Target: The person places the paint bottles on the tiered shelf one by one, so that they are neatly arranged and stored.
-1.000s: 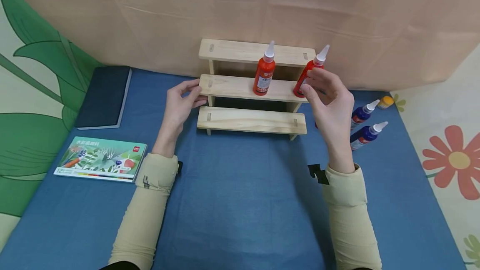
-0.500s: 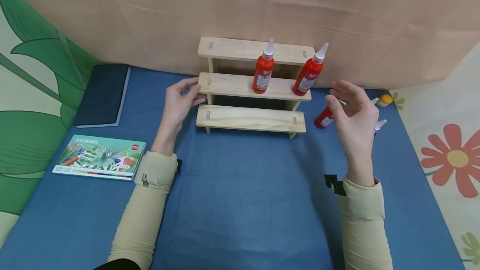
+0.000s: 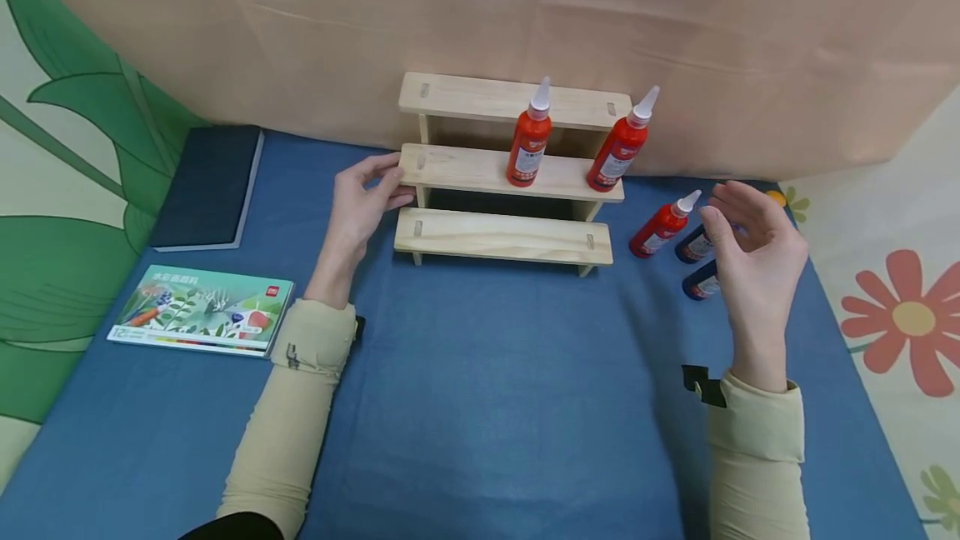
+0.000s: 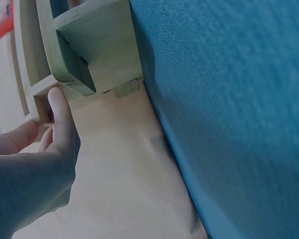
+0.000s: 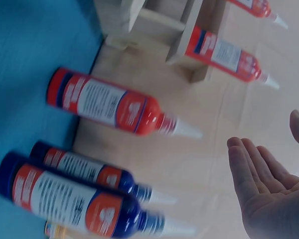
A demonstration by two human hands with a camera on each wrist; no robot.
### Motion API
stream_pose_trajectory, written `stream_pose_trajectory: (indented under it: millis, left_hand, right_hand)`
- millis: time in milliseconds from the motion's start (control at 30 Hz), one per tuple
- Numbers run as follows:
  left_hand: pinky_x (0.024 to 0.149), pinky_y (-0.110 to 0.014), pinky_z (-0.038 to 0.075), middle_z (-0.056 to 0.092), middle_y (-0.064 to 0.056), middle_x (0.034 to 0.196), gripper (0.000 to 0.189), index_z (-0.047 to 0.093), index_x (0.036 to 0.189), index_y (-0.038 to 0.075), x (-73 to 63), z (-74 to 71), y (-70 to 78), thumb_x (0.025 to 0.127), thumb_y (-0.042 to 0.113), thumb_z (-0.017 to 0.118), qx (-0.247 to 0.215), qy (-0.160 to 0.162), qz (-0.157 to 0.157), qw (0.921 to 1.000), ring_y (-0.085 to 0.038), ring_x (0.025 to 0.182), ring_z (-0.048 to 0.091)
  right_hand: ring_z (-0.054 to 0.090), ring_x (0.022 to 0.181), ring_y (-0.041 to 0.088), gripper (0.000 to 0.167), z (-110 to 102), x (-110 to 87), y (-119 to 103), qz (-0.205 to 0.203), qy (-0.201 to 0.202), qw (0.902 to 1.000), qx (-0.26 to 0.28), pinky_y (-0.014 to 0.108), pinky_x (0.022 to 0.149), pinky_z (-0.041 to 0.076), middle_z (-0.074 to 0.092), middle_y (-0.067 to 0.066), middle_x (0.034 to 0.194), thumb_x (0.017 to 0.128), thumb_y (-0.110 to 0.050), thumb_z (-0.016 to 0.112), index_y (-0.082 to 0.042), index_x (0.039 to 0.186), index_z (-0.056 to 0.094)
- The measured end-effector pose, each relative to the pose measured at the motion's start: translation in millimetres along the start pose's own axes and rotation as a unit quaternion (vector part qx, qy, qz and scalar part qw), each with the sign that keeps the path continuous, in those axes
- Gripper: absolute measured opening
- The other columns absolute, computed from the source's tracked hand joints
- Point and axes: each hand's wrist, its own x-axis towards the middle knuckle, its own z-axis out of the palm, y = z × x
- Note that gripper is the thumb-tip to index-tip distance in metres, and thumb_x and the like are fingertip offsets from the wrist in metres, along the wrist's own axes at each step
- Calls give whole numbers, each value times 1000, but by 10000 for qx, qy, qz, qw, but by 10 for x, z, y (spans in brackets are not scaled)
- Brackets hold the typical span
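My left hand (image 3: 358, 200) pinches the left end of the middle board of a three-step wooden shelf (image 3: 504, 236); in the left wrist view its fingers (image 4: 61, 112) and thumb lie round the board's end. An orange-red bottle (image 3: 528, 148) with a white nozzle stands mid-board, and a red bottle (image 3: 618, 152) stands at the right end of that same step. My right hand (image 3: 761, 265) hovers with nothing in it, fingers loosely bent. Beside it on the blue cloth stand another red bottle (image 3: 657, 229) and two dark blue bottles (image 5: 65, 201), partly hidden by the hand in the head view.
A dark notebook (image 3: 208, 188) and a green paint box (image 3: 206, 311) lie on the left of the blue cloth (image 3: 487, 407). A yellow-capped jar (image 3: 777, 197) peeks out behind the right hand. A beige curtain (image 3: 337, 40) hangs close behind the shelf.
My right hand has let go of the red bottle on the middle step and moved right, over by the blue bottles. The left hand keeps its hold on the shelf.
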Motion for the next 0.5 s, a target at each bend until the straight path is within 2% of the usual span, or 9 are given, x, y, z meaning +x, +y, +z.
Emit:
stream_pose_trajectory:
  millis: [300,500]
  left_hand:
    - [90,-27,65,60,-17,119,39,60,148,-5,24,8,-26,112,11,59,-43,71,-36,10000,-17,90,76]
    - [88,-27,66,61,-18,119,38,60,147,-5,26,10,-25,111,9,59,-27,98,12,9999,-14,88,76]
  right_hand:
    - [67,124,13,43,-186,-19,174,335,-32,9991,-274,25,107,56,70,0,140,103,-28,76,-19,145,68]
    - [68,120,11,42,-343,-43,298,290,376,9981,-384,24,106,56,72,0,136,102,-25,78,-18,143,70]
